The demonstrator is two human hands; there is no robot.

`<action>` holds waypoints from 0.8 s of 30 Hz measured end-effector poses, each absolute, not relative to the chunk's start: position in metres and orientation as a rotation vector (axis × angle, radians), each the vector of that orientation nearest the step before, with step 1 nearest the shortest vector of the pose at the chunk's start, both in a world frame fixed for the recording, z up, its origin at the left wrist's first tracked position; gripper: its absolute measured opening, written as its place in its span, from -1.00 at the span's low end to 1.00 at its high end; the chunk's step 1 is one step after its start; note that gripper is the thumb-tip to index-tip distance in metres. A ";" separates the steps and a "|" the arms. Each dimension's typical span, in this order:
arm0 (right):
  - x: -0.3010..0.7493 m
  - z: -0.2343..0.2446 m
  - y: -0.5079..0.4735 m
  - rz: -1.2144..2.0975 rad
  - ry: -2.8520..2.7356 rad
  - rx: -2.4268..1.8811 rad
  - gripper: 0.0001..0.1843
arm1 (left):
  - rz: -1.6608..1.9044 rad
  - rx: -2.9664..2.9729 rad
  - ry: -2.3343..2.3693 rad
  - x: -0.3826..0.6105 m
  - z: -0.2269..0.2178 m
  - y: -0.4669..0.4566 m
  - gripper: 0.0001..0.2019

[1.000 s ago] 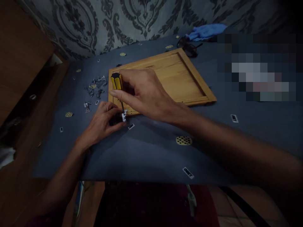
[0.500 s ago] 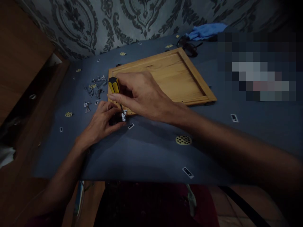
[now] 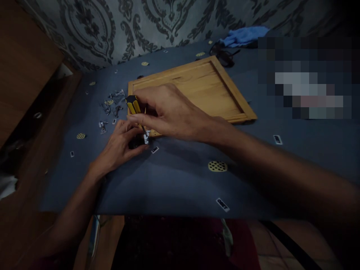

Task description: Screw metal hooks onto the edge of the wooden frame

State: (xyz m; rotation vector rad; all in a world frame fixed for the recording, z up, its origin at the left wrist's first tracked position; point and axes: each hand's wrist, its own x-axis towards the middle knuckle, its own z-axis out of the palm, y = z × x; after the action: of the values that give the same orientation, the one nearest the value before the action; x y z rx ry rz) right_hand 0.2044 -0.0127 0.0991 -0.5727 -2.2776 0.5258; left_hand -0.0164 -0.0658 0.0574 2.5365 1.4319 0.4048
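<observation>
My right hand [image 3: 171, 112] grips a yellow and black screwdriver [image 3: 133, 105] by its handle, with the shaft slanting down to a small metal fitting [image 3: 146, 138] at the near left corner of a wooden framed panel [image 3: 202, 88]. My left hand [image 3: 120, 144] is closed around that fitting and pins it against the panel's corner. The panel lies flat on a blue cloth [image 3: 174, 180].
Loose metal hinges and screws [image 3: 112, 105] lie left of the panel. Dark glasses [image 3: 223, 56] and a blue rag [image 3: 243, 35] sit at the back. Yellow dotted discs [image 3: 217, 166] and small labels mark the cloth. A wooden cabinet [image 3: 25, 71] stands at the left.
The screwdriver handle has tipped lower and further left while its tip stays on the fitting. My right hand has sunk slightly. My left hand has stayed put.
</observation>
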 end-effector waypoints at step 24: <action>0.192 0.093 -0.023 0.449 -2.203 -0.815 -0.67 | 0.380 2.520 1.446 -0.014 0.063 -0.067 -0.64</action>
State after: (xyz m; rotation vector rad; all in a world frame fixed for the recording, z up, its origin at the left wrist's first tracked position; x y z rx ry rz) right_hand 0.1921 -0.0233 0.0932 -0.8150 -2.2028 0.4487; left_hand -0.0139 -0.0671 0.0627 2.5199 1.4457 0.3795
